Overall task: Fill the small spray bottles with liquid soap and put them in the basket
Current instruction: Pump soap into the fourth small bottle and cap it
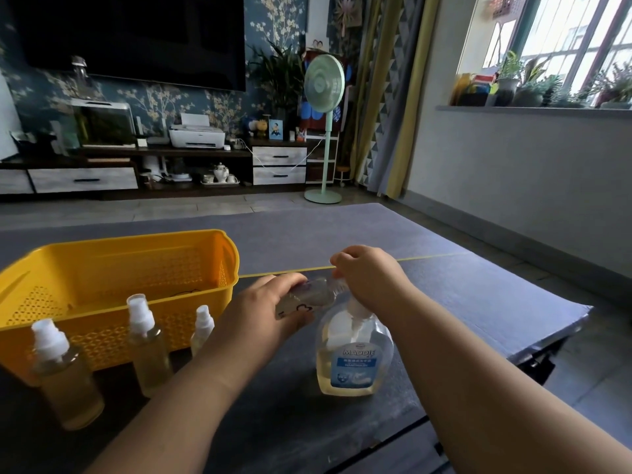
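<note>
The left hand (263,309) wraps its fingers and thumb round the body of a small spray bottle (304,297). The right hand (369,278) curls its fingers over the bottle's neck end, so both hands are clamped on the one bottle and nearly meet. Whether the cap is on is hidden under the right fingers.

The bottle is a slim cylinder of clear, smooth plastic with a small black mark on its side. It lies almost level in the air. Its long axis runs left to right, with the neck end pointing right and a little higher.

Just below it stands the soap bottle (355,357). It is a rounded flask of clear plastic with a white pump and a blue label, and it holds pale yellow liquid.

To the left, three more spray bottles (148,350) stand upright with white spray heads and yellowish liquid inside. Behind them sits the yellow basket (136,239), made of perforated plastic. Everything rests on the dark grey, matte table (444,302).
</note>
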{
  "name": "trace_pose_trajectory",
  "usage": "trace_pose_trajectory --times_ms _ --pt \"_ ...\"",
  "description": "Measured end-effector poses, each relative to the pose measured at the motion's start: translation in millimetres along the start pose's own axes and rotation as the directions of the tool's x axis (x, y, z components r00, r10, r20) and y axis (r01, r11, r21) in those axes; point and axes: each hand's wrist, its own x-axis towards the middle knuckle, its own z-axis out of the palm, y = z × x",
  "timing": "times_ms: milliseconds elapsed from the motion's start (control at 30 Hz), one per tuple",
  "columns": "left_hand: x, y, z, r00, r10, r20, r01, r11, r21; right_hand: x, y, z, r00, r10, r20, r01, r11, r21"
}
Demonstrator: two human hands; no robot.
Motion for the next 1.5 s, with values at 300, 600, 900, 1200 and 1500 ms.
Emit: trace_pose_trajectory --times_ms 300,600,900,1200,1500 --pt "1.9 3.1 -4.0 1.0 -0.006 -0.01 0.006 1.0 -0.015 0.6 -9.8 -9.4 0.997 -0.047 -0.06 0.047 0.999 0.013" --pt "2.0 2.3 -2.6 1.0 -0.013 -0.01 0.013 1.0 -0.016 3.6 -4.8 -3.3 1.0 -0.029 0.006 0.029 1.0 -0.011" --pt "0.0 1.3 0.4 1.0 -0.008 0.0 0.008 1.0 -0.001 3.2 1.1 1.0 0.999 0.018 0.03 -0.018 1.0 -0.015" --pt "3.4 4.6 -5.5 1.0 -0.01 -0.005 0.01 0.999 -0.031 7.4 -10.1 -9.6 1.0 -0.007 -0.017 0.007 1.0 0.01" --pt "1.6 1.7 -3.2 1.0 -0.022 0.013 0.023 0.999 -0.033 2.8 -1.0 -2.0 1.0 -0.016 0.012 0.017 1.0 -0.015"
